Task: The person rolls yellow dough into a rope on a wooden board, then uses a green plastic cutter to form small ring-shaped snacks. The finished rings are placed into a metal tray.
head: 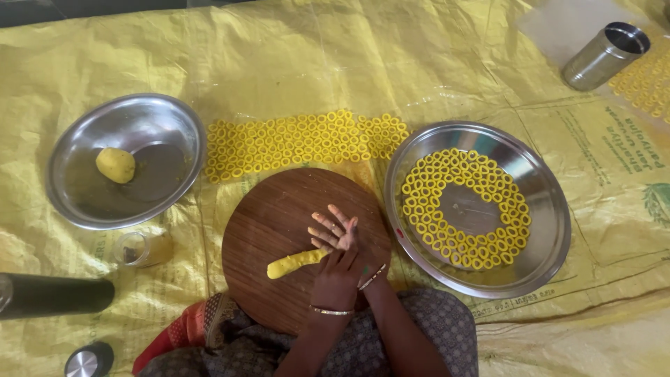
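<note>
- Rolling: both hands lie stacked at the centre of the head view, left hand [335, 276] under, right hand [337, 229] over it with fingers spread flat, neither clenched, pressing a yellow dough roll [294, 263] on a round wooden board [272, 209]
- At 3 o'clock, a steel plate [551, 230] holding dough rings [464, 209]
- At 12 o'clock, more rings [300, 143] on yellow sheeting [349, 63]
- At 10 o'clock, a steel bowl [160, 126] with a dough ball [115, 165]

Bright, even daylight, soft shadows, sharp focus, mild glare.
</note>
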